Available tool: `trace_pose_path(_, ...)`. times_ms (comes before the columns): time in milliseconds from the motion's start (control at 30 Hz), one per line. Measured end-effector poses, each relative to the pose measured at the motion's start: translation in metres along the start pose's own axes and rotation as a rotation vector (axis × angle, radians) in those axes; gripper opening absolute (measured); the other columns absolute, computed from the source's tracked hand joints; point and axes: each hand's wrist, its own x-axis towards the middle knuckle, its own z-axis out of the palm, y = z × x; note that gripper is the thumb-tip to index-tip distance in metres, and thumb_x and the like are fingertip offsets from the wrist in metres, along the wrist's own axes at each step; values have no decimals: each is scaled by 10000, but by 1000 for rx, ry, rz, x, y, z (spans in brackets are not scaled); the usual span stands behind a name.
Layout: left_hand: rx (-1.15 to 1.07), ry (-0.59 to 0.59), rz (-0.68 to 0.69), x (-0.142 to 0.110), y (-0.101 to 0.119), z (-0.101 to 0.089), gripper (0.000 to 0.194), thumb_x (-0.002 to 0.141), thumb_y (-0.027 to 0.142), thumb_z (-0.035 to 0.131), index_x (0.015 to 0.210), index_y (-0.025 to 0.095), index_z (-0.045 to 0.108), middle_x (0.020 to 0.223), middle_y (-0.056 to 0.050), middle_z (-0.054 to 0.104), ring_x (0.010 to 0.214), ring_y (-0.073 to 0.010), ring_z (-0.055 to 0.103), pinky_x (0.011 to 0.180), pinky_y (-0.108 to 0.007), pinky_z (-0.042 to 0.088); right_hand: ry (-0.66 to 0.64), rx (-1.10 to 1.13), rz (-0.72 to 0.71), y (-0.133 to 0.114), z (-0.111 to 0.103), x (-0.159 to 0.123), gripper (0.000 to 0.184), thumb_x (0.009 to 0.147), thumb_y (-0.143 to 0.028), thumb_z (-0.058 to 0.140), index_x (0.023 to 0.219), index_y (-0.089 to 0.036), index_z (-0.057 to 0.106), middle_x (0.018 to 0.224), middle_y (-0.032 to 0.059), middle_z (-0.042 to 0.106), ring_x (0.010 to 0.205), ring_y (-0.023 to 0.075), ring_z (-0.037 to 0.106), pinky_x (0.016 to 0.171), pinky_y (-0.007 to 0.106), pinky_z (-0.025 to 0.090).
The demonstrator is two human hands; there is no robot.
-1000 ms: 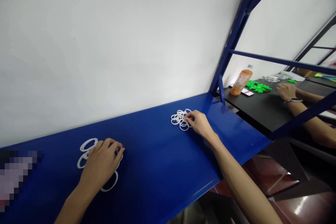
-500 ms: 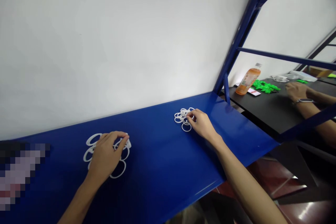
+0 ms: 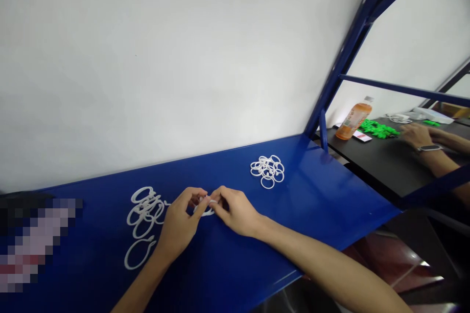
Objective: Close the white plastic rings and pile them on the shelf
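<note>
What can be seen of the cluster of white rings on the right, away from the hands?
The right-hand cluster is a loose, overlapping heap of thin, round white rings that look like plastic. Small knobs or clasps show among them, too small to make out. The rings lie roughly flat on the blue tabletop, near its wall-side edge; one extends towards the near side. Neither the left hand nor the right hand touches them. The exact count is unclear.

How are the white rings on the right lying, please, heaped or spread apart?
Heaped: the white rings overlap in one cluster on the blue table.
</note>
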Motion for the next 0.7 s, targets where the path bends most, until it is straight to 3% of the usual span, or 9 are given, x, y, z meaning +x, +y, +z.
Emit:
trace_pose_path(167, 185, -109, 183, -4, -12, -2, 416, 843, 458, 676, 1209, 271, 610, 964, -6, 723, 967, -236, 654, 919, -423, 488, 89, -12, 7, 15, -11, 5, 101, 982, -259, 559, 977, -185, 627, 803, 10, 660, 689, 124, 606, 656, 230, 473)
trace_pose_path(367, 298, -203, 275, -5, -19, 5, 143, 928, 371, 577, 955, 261, 664, 902, -9, 722, 890, -226, 638, 820, -380, 452, 36, -170, -71, 26, -19, 6, 103, 990, -242, 575, 1009, -190, 662, 913, 39, 693, 802, 147, 639, 753, 256, 495)
trace_pose_path(533, 341, -133, 348, -1, -20, -1, 190, 959, 391, 533, 885, 264, 653, 898, -8, 728, 874, -219, 625, 820, -377, 423, -42, -316, -108, 29, -24, 5, 154, 1008, -229, 550, 1046, -203, 697, 991, 61, 693, 930, 175, 647, 832, 276, 500)
trace_pose_path(700, 432, -85, 334, 3, -27, -12, 183, 949, 378, 523, 886, 252, 639, 917, -16, 731, 884, -231, 615, 816, -385, 414, 6, -317, -74, 34, -30, 6, 173, 1006, -235, 557, 1047, -202, 722, 970, 64, 692, 903, 178, 652, 801, 278, 511)
